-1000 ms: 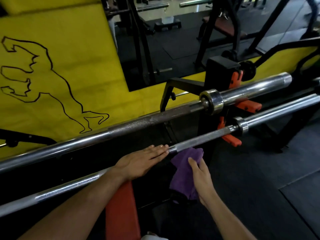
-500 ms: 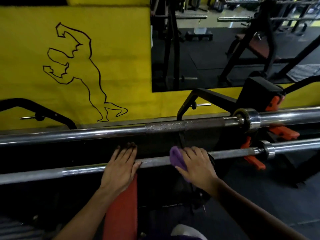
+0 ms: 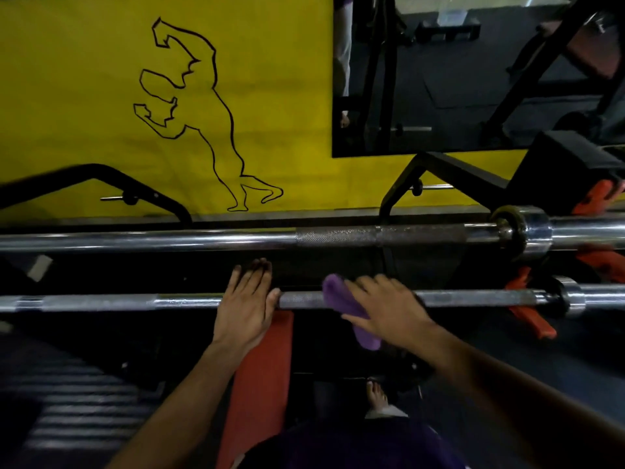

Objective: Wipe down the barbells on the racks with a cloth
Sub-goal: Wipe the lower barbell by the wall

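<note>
Barbell (image 3: 473, 297) partly hidden under right hand (image 3: 385, 308), cloth (image 3: 341, 306).

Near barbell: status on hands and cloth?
Left hand flat on thin steel near barbell. Right hand presses purple cloth onto it. Nothing in the way.

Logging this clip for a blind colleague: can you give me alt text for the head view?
A person's right hand presses a purple cloth onto the nearer barbell, while the left hand rests flat on the same bar. A second, thicker barbell lies beyond it, before a yellow wall.
</note>
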{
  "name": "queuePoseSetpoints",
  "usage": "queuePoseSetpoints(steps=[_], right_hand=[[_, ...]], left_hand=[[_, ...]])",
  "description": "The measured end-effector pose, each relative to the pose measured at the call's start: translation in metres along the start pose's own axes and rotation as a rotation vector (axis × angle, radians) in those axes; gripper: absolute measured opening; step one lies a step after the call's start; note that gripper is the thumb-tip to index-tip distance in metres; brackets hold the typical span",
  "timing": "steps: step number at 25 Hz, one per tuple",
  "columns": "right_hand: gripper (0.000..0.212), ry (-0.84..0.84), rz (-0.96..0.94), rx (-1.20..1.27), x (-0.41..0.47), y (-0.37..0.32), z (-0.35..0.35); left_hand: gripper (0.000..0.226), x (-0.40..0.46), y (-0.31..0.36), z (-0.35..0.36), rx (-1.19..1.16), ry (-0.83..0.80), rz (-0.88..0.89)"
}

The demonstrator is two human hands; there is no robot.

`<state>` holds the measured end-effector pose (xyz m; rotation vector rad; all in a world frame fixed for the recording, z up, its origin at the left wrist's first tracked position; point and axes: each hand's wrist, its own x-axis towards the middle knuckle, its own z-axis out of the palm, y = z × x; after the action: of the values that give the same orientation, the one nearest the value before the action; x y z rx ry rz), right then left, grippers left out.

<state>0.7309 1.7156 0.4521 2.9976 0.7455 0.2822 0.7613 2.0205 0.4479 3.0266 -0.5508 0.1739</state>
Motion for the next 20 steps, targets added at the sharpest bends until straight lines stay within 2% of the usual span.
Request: queuePoseSetpoints(steps=[3, 5, 10, 16, 20], right_hand=[[0.058, -0.018, -0.017, -0.054, -0.027, 0.05, -0.006], [0.061, -0.021, -0.032, -0.058, -0.013, 0.037, -0.005], [0.058, -0.058, -0.049, 0.035, 0.044, -0.046, 0.005], [0.062, 0.01, -0.081, -0.059, -0.015, 0.039, -0.005], [0.056, -0.085, -0.02, 0.029, 0.027, -0.007, -0.002]], left_hand=[[0.06, 0.0, 0.003, 0.001, -0.01, 0.035, -0.028], [0.06, -0.001, 0.005, 0.003, -0.026, 0.012, -0.034], [0.062, 0.0, 0.006, 0.004, -0.027, -0.005, -0.057], [0.06, 0.001, 0.007, 0.002, -0.03, 0.03, -0.065], [0.062, 0.0, 0.006, 0.005, -0.026, 0.042, -0.057]])
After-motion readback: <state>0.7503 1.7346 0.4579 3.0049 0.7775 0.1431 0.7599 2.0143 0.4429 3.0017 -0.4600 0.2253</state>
